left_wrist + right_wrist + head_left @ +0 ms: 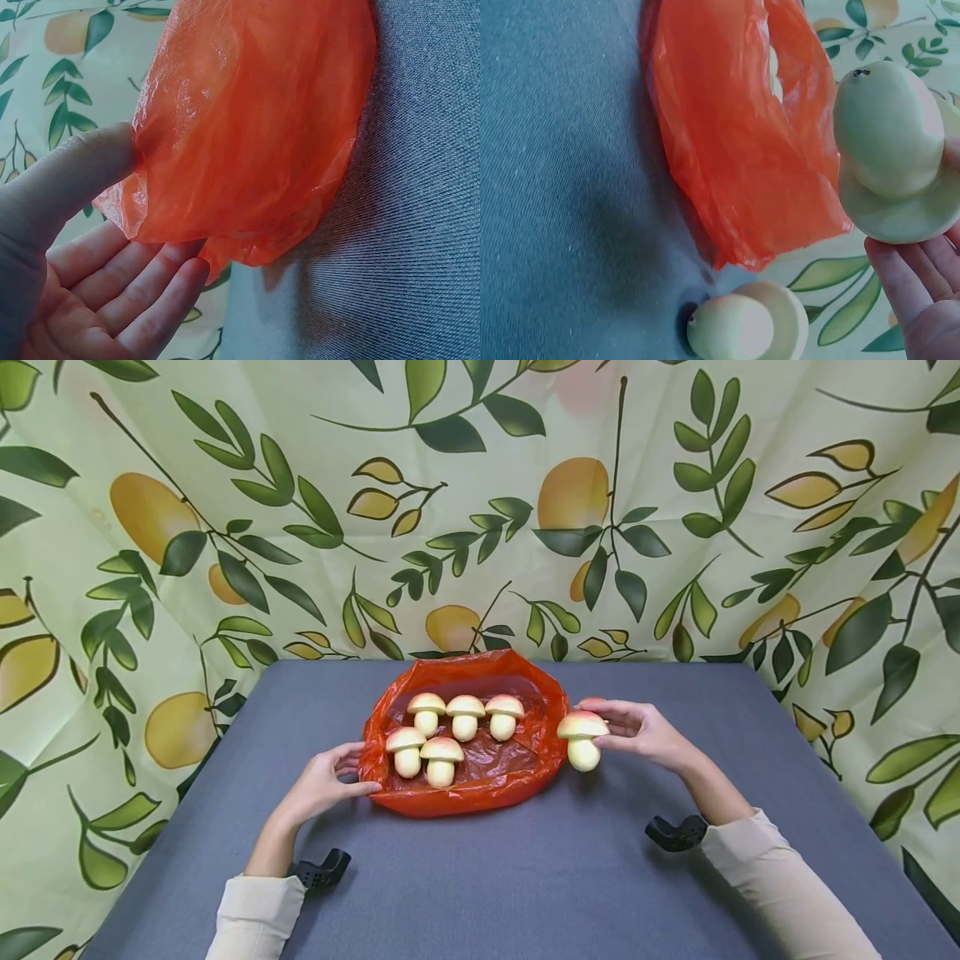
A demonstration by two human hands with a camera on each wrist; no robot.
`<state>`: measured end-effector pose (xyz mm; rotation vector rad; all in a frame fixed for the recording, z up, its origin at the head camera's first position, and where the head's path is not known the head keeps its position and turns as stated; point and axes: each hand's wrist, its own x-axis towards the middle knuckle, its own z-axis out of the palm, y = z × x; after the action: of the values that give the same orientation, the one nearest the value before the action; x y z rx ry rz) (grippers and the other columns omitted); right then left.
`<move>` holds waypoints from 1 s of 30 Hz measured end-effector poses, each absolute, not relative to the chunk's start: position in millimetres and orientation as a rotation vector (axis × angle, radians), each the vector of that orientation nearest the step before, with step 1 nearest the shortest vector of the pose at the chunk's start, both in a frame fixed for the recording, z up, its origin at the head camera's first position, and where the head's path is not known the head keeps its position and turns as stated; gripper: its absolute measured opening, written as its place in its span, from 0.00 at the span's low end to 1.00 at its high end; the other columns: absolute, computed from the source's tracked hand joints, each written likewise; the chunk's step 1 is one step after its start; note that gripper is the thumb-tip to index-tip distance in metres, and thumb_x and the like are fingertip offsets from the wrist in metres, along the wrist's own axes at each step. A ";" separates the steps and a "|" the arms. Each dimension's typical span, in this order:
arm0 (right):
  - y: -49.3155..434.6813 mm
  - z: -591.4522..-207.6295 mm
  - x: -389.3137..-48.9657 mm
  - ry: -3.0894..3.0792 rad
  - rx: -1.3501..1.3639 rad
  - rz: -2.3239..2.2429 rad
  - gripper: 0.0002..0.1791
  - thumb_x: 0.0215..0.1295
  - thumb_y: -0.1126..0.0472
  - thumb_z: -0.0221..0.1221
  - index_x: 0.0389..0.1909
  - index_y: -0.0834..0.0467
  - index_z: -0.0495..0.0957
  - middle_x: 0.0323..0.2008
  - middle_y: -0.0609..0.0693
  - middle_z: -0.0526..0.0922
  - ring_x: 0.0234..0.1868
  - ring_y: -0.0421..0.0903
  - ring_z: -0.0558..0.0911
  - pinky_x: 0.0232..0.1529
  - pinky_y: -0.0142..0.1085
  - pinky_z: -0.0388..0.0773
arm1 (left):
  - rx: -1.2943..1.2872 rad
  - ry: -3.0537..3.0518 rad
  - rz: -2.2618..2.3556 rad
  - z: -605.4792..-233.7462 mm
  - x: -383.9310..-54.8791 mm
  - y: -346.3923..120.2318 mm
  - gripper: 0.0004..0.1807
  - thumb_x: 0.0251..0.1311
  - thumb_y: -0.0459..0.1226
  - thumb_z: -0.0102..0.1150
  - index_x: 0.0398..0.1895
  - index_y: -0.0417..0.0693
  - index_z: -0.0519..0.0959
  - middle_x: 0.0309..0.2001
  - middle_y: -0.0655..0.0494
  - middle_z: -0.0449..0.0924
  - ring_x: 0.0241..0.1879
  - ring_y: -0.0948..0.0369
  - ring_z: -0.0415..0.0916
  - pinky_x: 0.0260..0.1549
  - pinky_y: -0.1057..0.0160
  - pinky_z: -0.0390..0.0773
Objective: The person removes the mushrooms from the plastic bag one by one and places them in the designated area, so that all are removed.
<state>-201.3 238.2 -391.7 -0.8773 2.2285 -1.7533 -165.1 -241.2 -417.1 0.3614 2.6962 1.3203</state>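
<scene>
A red plastic bag [480,797] lies with its mouth spread wide on the table. Several toy mushrooms [441,752] with pinkish-yellow caps and pale stems stand inside it. My left hand [330,785] holds the bag's left end, thumb [90,161] on one side and fingers [142,281] on the other. At the bag's right side, my right hand [637,735] grips a toy mushroom [582,752] by its cap, stem downward, above the table. Another toy mushroom [739,326] lies on the table beside the bag, mostly hidden by the right hand in the head view.
A blue-grey cloth [480,893] covers the table. Behind and along the sides hangs a leaf-patterned curtain [480,468]. Black wrist mounts [322,870] stick out near both sleeves, close over the table.
</scene>
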 end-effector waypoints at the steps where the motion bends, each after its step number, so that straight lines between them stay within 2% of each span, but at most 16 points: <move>1: 239.7 -391.6 -201.5 2.219 -0.898 -1.760 0.31 0.58 0.75 0.61 0.61 0.81 0.62 0.56 0.34 0.79 0.55 0.27 0.79 0.55 0.20 0.77 | 0.360 2.696 1.317 -417.0 -165.0 -241.4 0.36 0.50 0.35 0.71 0.60 0.27 0.69 0.56 0.30 0.75 0.53 0.42 0.79 0.54 0.48 0.79; 4: 244.5 -391.5 -201.8 2.213 -0.927 -1.765 0.30 0.59 0.76 0.60 0.60 0.82 0.62 0.58 0.38 0.79 0.56 0.27 0.79 0.56 0.20 0.77 | 0.356 2.693 1.310 -416.7 -164.5 -241.7 0.36 0.51 0.36 0.71 0.61 0.27 0.68 0.57 0.30 0.75 0.53 0.42 0.78 0.54 0.48 0.79; 11: 254.5 -389.3 -200.0 2.256 -0.821 -1.766 0.29 0.59 0.74 0.60 0.60 0.79 0.65 0.54 0.30 0.80 0.53 0.26 0.80 0.53 0.19 0.77 | 0.355 2.697 1.301 -416.6 -164.8 -242.5 0.36 0.51 0.37 0.71 0.61 0.28 0.68 0.57 0.31 0.75 0.53 0.42 0.78 0.54 0.47 0.79; 30: 286.2 -395.2 -206.0 2.368 -0.734 -1.723 0.26 0.62 0.72 0.59 0.62 0.73 0.67 0.53 0.28 0.80 0.53 0.23 0.79 0.51 0.17 0.76 | 0.362 2.700 1.292 -418.5 -165.8 -242.6 0.37 0.51 0.37 0.71 0.61 0.27 0.68 0.57 0.30 0.75 0.53 0.41 0.78 0.54 0.48 0.79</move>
<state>-206.0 286.2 -395.2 -0.7342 2.3682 -1.7226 -165.8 -242.6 -418.5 0.3623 2.7004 1.2922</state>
